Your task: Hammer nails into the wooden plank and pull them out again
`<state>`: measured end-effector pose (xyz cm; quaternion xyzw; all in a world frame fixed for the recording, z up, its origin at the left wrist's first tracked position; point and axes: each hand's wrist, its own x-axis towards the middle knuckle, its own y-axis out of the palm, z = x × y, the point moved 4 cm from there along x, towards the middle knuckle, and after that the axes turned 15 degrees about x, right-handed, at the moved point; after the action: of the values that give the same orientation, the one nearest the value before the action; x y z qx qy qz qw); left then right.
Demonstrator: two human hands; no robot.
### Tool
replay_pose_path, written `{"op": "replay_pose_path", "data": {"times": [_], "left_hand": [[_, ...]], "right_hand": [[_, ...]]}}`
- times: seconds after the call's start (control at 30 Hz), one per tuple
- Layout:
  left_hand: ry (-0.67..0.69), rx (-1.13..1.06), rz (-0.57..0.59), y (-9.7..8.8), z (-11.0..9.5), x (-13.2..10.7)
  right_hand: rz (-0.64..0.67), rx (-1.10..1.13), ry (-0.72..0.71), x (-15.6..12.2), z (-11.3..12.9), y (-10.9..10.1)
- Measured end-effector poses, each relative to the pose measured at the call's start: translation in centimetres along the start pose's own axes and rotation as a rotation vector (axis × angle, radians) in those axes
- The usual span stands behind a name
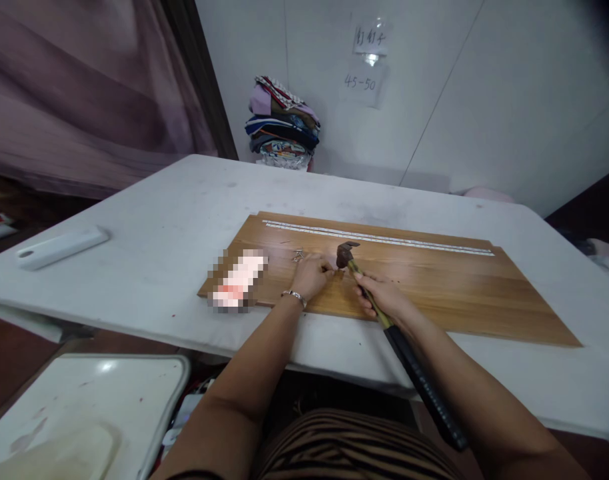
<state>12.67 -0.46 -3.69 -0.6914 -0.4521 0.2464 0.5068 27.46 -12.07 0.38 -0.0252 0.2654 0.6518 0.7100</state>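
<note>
My right hand (383, 295) is wrapped round the yellowish shaft of a claw hammer (414, 363), close below its rusty head. The black grip slants down toward my body. Left of the hammer head, my left hand (312, 275) rests low over a brown wooden board (449, 287), its thumb and fingertips pinched together. Whatever sits between those fingertips is too small to make out. A small heap of nails (298, 255) lies on the board just beyond my left hand. Two white marked strips (379, 239) run along the board's far side.
A white table (149, 220) carries the board and a white handled object (62, 247) at left. A pixelated patch (238, 280) covers something on the board's left end. Folded clothes (284, 127) are stacked by the wall. A white chair (99, 393) stands at lower left.
</note>
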Motion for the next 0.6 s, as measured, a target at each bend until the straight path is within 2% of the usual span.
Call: {"op": "replay_pose_path", "data": {"times": [0.6], "left_hand": [[0.003,-0.032,-0.004,0.14,0.11,-0.07]], "right_hand": [[-0.006,0.030,0.008,0.10,-0.24,0.30]]}}
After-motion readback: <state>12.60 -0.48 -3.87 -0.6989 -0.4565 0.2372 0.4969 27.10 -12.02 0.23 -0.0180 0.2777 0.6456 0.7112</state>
